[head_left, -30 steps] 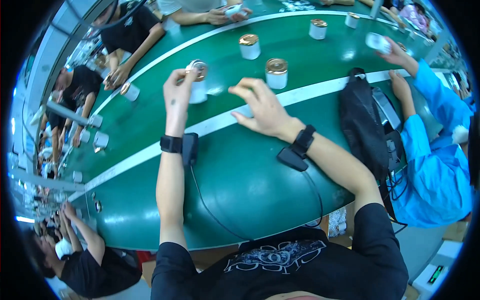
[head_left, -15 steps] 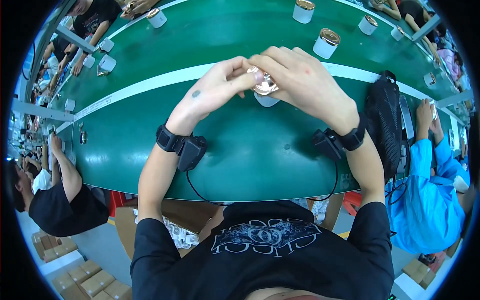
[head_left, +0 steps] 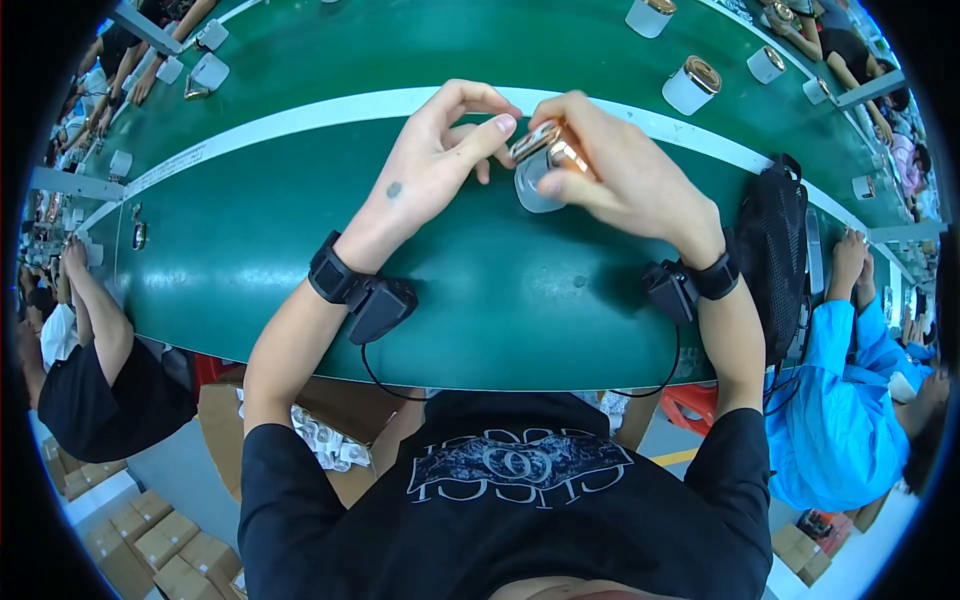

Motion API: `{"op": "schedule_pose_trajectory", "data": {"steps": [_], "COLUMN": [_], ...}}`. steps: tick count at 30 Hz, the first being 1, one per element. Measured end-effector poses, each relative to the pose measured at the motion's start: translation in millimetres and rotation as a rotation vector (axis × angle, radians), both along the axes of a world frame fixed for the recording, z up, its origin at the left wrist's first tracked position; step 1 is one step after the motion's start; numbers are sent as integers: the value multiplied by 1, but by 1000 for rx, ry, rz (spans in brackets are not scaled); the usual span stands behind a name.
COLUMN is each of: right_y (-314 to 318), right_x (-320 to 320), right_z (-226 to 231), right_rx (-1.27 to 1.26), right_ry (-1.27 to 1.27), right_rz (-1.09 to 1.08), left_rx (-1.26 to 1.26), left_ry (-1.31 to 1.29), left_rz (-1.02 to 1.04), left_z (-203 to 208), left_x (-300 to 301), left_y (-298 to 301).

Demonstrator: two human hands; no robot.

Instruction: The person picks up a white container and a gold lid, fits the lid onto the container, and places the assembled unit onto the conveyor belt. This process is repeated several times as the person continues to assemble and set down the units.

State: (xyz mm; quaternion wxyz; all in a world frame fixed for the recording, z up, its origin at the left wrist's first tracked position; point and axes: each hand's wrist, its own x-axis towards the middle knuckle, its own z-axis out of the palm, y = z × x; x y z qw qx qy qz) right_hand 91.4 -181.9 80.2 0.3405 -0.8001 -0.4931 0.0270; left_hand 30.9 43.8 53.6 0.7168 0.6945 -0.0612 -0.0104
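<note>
My right hand is closed on a shiny copper-coloured lid-like part, tilted, with the thumb below and the fingers over the top. Just under it is a whitish, translucent cup-like piece; whether it is joined to the copper part I cannot tell. To the left, my left hand is raised with its thumb and fingers apart and nothing between them. Its fingertips come close to the edge of the copper part. Each wrist wears a black strap with a small black box and a cable.
White jars with copper-gold tops stand on the green belt beyond the white strip. A black mesh bag lies to my right on the green table. Co-workers sit on both sides. An open carton sits below the table edge.
My left hand has come off the copper part and opened. My right hand has tilted the part, and the cup-like piece shows more. The jars beyond have shifted right and up in view.
</note>
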Motion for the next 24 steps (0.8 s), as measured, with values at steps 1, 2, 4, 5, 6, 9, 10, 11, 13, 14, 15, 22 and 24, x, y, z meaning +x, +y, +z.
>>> {"op": "schedule_pose_trajectory", "data": {"steps": [1, 2, 4, 5, 6, 9, 10, 11, 13, 14, 15, 22, 24], "right_y": [0, -1, -1, 0, 1, 5, 6, 8, 10, 11, 12, 10, 8], "right_x": [2, 4, 8, 8, 6, -1, -3, -4, -4, -4, -4, -4, -3], "right_z": [-1, -2, -3, -2, -1, 4, 6, 6, 4, 1, -2, -3, -4], "right_rx": [-13, 19, 75, 55, 46, 10, -11, -30, -62, -32, -2, -20, -53], "right_ry": [7, 77, 220, 232, 264, 339, 315, 290, 269, 202, 134, 62, 42], "right_rz": [4, -17, -55, -45, -70, -107, -93, -78, -72, -69, -65, -82, -70], "left_rx": [48, 35, 162, 224, 207, 181, 171, 93, -68, -77, -14, 133, 104], "left_ry": [-65, -57, -124, -154, -140, -69, -57, -5, 89, 95, 10, -215, -49], "left_rz": [71, 77, 71, 72, 84, -4, 11, -2, -50, -46, -16, 37, -46], "left_z": [-4, -8, -14, -17, -19, -22, -24, -27, -32, -38, -45, -52, -43], "left_x": [-2, -5, -19, -23, -24, -25, -24, -21, -12, -11, -10, -8, -10], "left_y": [-2, -5, -14, -17, -20, -23, -22, -20, -19, -21, -23, -28, -26]}}
